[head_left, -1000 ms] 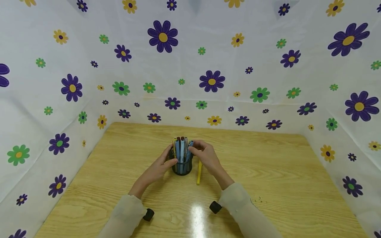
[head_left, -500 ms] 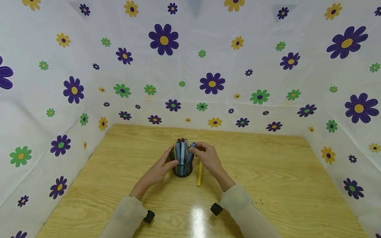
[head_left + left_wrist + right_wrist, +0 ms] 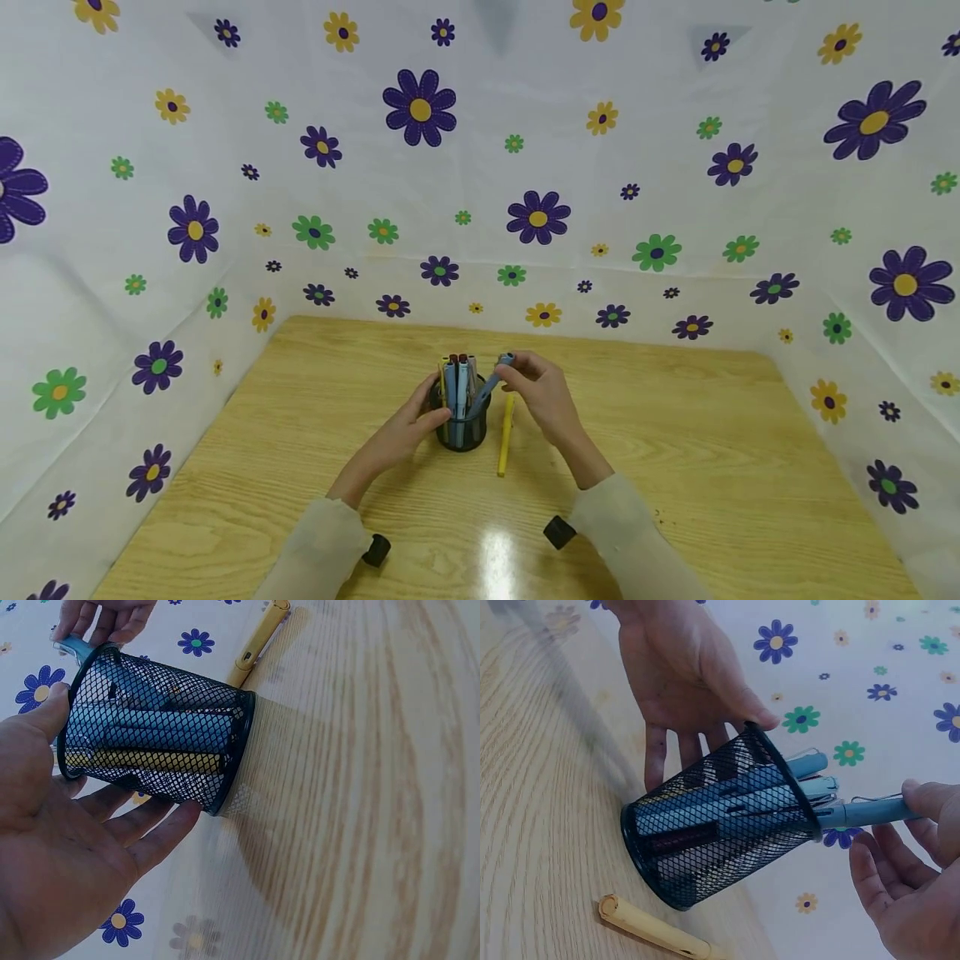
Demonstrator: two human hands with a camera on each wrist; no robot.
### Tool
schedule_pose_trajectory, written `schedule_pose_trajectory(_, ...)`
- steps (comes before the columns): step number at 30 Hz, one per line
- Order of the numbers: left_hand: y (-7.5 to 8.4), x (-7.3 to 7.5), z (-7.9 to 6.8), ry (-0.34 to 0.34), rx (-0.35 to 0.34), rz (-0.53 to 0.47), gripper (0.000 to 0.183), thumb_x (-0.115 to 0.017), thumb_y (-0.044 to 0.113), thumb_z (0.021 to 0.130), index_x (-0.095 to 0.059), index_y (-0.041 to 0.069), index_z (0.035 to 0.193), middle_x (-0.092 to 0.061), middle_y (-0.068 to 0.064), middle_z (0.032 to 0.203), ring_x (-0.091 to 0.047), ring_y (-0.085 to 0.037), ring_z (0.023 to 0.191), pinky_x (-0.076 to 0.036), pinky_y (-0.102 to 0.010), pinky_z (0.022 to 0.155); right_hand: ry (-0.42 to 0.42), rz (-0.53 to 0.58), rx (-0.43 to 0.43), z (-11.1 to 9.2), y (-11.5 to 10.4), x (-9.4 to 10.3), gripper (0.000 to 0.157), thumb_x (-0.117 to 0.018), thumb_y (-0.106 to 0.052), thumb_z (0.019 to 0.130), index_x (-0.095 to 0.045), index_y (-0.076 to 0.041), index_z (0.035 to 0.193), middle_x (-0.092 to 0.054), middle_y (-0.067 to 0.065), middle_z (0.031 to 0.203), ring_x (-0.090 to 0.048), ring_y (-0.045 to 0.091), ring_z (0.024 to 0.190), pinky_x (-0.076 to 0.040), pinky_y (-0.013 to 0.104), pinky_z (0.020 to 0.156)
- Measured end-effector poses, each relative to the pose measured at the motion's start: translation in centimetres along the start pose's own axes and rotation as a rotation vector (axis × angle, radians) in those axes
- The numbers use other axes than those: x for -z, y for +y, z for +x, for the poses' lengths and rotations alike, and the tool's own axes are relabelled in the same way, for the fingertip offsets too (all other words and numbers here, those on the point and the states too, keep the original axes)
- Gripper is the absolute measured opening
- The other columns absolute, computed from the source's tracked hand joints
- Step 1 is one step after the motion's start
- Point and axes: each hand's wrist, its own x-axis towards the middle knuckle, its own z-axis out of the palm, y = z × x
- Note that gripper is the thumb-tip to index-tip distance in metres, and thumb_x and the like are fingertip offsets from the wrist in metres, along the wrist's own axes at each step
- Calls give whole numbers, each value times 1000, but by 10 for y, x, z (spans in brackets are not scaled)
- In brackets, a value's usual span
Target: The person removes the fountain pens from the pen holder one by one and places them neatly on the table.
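A black mesh pen holder (image 3: 461,435) stands upright on the wooden table, with several blue, yellow and dark-capped pens in it. My left hand (image 3: 402,427) holds its left side, thumb at the rim and fingers along the mesh, as the left wrist view shows. With thumb and fingers, my right hand (image 3: 546,397) pinches the top end of a blue pen (image 3: 870,812). That pen leans out over the rim to the right, its lower part still inside the holder. A yellow pen (image 3: 506,442) lies on the table just right of the holder.
The wooden table (image 3: 675,450) reaches to white cloth walls (image 3: 480,175) printed with flowers at the back and both sides. Small dark specks (image 3: 658,518) lie on the table right of the right forearm. Each wrist carries a small black device.
My right hand has shifted right and slightly up, tilting the blue pen further and drawing it partly out. The left hand stays on the pen holder. The head view has tipped slightly.
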Motion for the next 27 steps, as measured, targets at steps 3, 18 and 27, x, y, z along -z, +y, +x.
schedule_pose_trajectory(3, -1, -1, 0, 0, 3, 2, 77, -51, 33, 111, -2, 16, 168, -14, -21, 169, -20, -39, 154, -28, -57, 119, -7, 33, 3, -5, -4, 6, 26, -69, -11, 101, -68, 8, 119, -70, 21, 115, -66, 39, 105, -59, 39, 88)
schedule_pose_trajectory(18, -1, -1, 0, -3, 0, -8, 74, -49, 29, 112, -3, 18, 168, -14, -21, 169, -20, -39, 154, -28, -57, 119, 79, 170, 54, -23, -14, 57, 28, -66, -10, 103, -62, 14, 117, -73, 9, 105, -72, 24, 100, -60, 38, 86)
schedule_pose_trajectory(27, 0, -1, 0, -5, -7, -13, 75, -50, 30, 111, -3, 17, 168, -14, -21, 169, -22, -40, 153, -29, -57, 118, 189, 157, 49, -29, -23, 90, 32, -68, -16, 102, -63, 12, 118, -74, 8, 108, -71, 15, 95, -60, 31, 82)
